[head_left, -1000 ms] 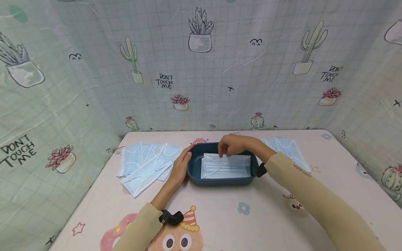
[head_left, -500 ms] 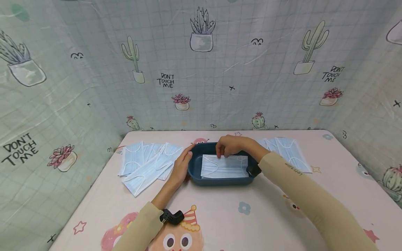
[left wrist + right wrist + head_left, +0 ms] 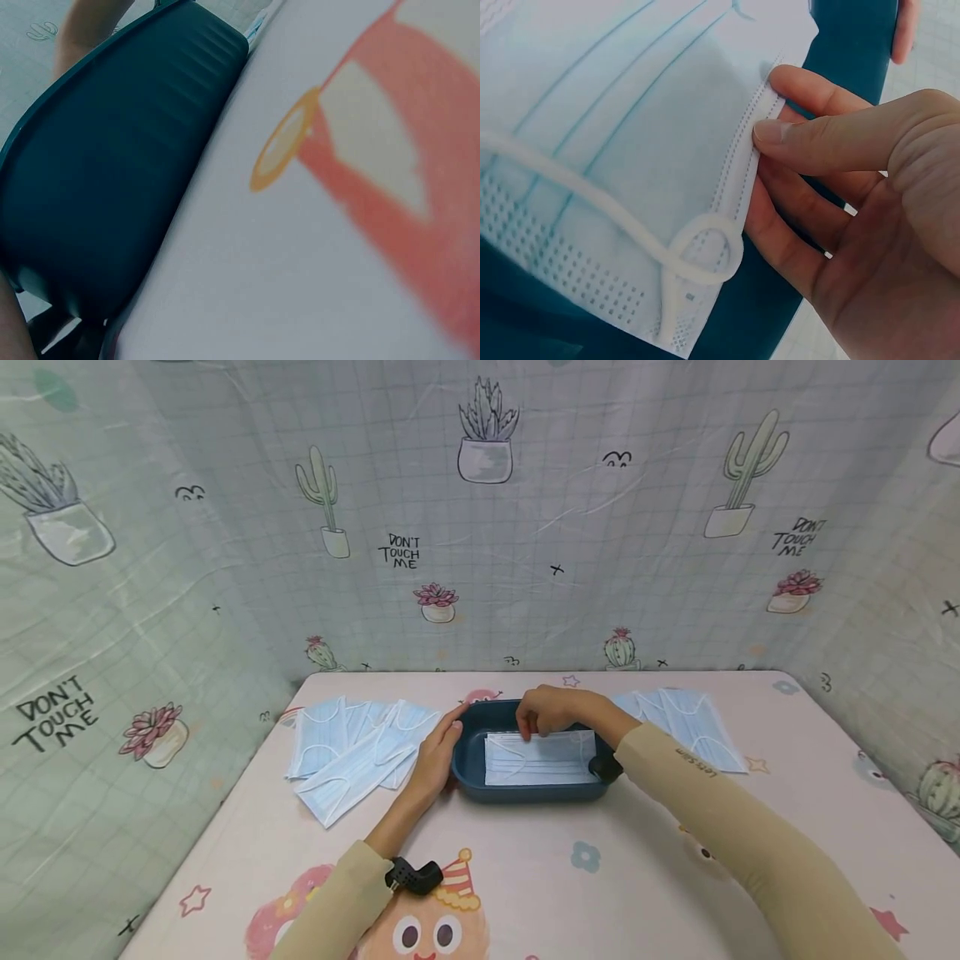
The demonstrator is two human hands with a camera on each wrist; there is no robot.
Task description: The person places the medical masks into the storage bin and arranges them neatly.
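Note:
A dark blue plastic bin (image 3: 534, 794) sits on the table, and a light blue disposable face mask (image 3: 540, 764) lies inside it with white ear loops showing. My right hand (image 3: 551, 708) reaches over the bin from the right. Its thumb and fingers pinch the mask's far long edge, as the right wrist view shows on the mask (image 3: 630, 127). At the bin's left end my left hand (image 3: 431, 760) holds the wall, thumb at the rim. From the left wrist only the bin's outer wall (image 3: 120, 150) and dim parts of fingers appear. Whether more masks lie beneath is hidden.
Several overlapping face masks (image 3: 352, 752) lie left of the bin. Behind my right forearm, more masks (image 3: 690, 722) are spread on the right. The table (image 3: 600, 902) has a pink cartoon cover, and a patterned curtain (image 3: 555, 510) stands behind it.
The mask pinched by my right hand has settled slightly lower in the bin. My right hand has shifted slightly left relative to the bin, while the left keeps its place.

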